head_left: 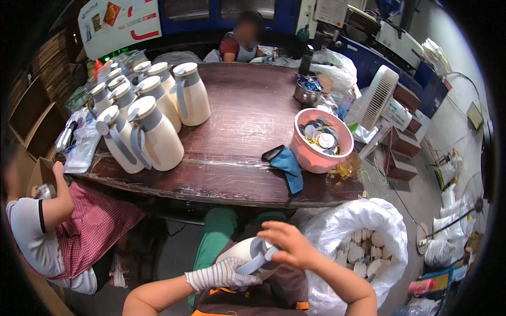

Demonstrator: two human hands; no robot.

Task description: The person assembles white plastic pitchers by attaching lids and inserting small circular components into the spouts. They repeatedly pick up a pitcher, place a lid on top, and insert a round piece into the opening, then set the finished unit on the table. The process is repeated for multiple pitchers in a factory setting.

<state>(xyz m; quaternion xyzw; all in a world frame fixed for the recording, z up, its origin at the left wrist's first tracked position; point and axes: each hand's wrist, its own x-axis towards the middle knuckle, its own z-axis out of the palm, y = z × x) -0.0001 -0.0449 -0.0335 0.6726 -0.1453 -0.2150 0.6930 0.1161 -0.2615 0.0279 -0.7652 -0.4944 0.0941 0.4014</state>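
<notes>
Seated worker, dark table (232, 131) ahead. Cream vacuum jug (238, 253) with grey collar and handle lies tilted in the lap, below the table's near edge. Left hand (224, 275), in a striped knit glove, is closed around the jug at its handle side. Right hand (290, 245), bare, arches over the jug's top end, fingers spread and bent, thumb near the handle; cannot tell whether it pinches anything there.

On the table, left: a cluster of similar jugs (164, 142), upright, handles mostly toward the worker. Right: pink bucket (312, 157) of round discs and small parts; blue cloth (289, 164) just beside it, draping over the near edge. Metal bowl (307, 96) farther back.

Floor, right of the worker: open white sack (394, 224) holding many pale round discs (358, 255). Co-worker in a red-checked apron (100, 226) at left; another person (245, 47) beyond the table's far edge.
</notes>
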